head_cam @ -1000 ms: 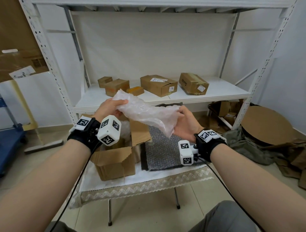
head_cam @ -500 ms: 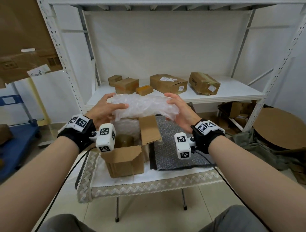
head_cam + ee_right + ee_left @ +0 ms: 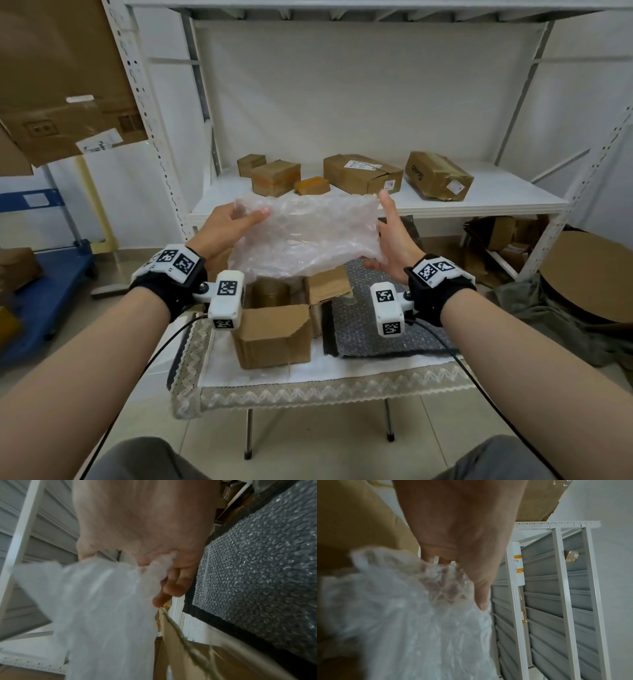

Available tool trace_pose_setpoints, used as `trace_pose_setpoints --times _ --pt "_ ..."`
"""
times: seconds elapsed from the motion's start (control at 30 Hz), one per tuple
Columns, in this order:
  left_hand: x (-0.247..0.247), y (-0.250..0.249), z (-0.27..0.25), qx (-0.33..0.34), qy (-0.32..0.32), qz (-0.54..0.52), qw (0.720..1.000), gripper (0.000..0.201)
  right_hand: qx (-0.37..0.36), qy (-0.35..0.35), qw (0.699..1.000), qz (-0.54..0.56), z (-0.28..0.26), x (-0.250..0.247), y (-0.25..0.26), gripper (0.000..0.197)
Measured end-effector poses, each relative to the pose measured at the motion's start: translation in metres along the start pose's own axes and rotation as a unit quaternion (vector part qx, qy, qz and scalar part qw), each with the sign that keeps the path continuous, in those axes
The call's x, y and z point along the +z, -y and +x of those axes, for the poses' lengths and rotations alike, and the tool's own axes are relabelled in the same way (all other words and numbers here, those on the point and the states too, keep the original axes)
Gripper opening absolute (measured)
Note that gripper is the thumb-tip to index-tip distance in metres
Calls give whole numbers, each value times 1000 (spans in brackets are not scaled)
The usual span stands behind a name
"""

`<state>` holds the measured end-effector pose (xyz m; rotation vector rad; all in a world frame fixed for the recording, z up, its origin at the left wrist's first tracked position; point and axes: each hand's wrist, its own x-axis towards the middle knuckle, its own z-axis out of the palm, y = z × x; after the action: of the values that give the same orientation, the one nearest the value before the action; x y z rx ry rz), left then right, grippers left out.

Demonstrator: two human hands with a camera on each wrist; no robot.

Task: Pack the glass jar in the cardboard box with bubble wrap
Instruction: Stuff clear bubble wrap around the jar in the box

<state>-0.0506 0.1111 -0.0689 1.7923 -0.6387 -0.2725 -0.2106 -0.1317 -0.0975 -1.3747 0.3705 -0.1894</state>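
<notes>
Left hand (image 3: 219, 229) pinches the bubble wrap (image 3: 305, 236) at its left edge; right hand (image 3: 394, 240) grips the right edge, index finger extended. Sheet now spread flat and wider than 0.5 s ago — held just above the open cardboard box (image 3: 274, 335). Glass jar (image 3: 270, 293) stands inside the box.
</notes>
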Motion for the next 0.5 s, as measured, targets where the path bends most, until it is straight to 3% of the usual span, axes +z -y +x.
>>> trace_pose_setpoints --times 0.1,0.17,0.3,0.37,0.43,0.5 --pt "3 6 9 -20 -52 3 998 43 -12 -37 997 -69 4 1 -3 90" --pt "3 7 14 -13 -72 38 997 57 -35 -73 991 -106 9 0 -4 78" --pt "6 5 23 -5 -79 77 994 79 -51 -59 981 -176 11 9 5 64" --pt "9 1 25 -12 -75 78 994 95 -67 -94 970 -213 15 14 10 63" --pt "14 -3 25 -8 -69 70 995 95 -79 -132 960 -233 19 21 11 67" --pt "20 -7 23 -8 -71 49 996 79 -79 -165 957 -227 21 28 11 64"
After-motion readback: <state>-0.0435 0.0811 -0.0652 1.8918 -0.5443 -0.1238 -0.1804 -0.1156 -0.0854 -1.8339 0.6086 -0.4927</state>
